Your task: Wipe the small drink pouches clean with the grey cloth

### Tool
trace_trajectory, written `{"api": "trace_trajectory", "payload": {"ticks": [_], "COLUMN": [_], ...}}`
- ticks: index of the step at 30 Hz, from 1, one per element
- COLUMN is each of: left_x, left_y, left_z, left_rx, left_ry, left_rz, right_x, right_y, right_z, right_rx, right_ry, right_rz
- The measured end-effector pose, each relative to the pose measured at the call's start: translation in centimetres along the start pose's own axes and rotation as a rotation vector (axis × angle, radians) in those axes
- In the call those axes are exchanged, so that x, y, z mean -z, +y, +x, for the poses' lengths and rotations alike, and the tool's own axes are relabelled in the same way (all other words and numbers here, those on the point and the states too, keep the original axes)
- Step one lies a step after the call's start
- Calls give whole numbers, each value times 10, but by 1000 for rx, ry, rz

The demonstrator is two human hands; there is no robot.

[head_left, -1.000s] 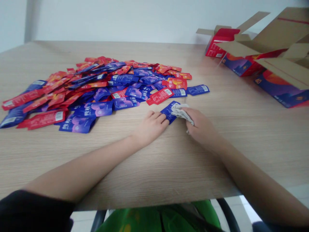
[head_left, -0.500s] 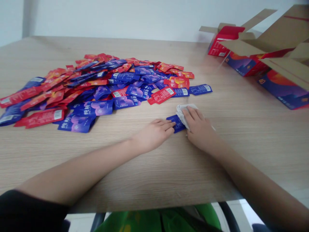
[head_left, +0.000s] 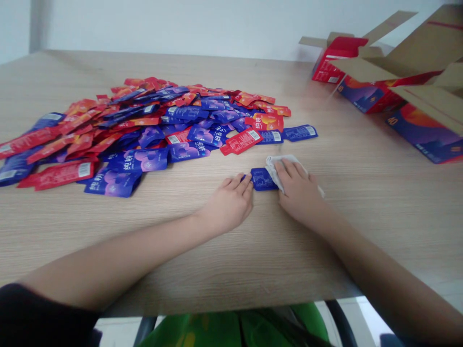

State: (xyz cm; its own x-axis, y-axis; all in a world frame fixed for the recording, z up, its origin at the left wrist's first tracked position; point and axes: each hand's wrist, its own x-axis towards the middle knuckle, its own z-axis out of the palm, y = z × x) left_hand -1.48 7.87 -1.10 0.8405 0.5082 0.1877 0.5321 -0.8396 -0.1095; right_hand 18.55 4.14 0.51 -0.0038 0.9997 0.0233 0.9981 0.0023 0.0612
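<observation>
Blue sachet flat on table, near of sachet pile. Left hand: fingers open, touching sachet's left end, no grip. Right hand: fingers slightly curled on white cloth at sachet's right end, grip unclear. Wiping judged in hand; steady pinning called for.

A deep blue colour is seen on the small packet (with white printing on it), white is seen on the cloth, and light brown wood grain is shown by the table.
</observation>
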Motion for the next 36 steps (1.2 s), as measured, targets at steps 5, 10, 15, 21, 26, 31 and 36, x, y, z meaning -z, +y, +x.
{"api": "trace_trajectory", "payload": {"ticks": [5, 10, 15, 21, 26, 31, 36], "left_x": [5, 12, 14, 11, 11, 11, 10], "left_y": [1, 6, 12, 9, 9, 14, 16], "left_z": [0, 2, -1, -3, -2, -1, -3], "left_rx": [-3, 5, 62, 54, 49, 28, 31], "left_ry": [-16, -42, -50, -6, -32, -68, -38], "left_rz": [-13, -43, -86, -108, -79, -24, 21], "right_x": [-6, -5, -3, -5, -9, -9, -9], "right_y": [-17, -36, -39, 1, -12, -44, -21], "right_z": [2, 1, -2, 2, 2, -5, 0], "right_rx": [79, 197, 255, -4, -23, 202, 99], "right_ry": [81, 95, 74, 44, 118, 120, 125], "right_rz": [30, 100, 150, 201, 142, 113, 95]}}
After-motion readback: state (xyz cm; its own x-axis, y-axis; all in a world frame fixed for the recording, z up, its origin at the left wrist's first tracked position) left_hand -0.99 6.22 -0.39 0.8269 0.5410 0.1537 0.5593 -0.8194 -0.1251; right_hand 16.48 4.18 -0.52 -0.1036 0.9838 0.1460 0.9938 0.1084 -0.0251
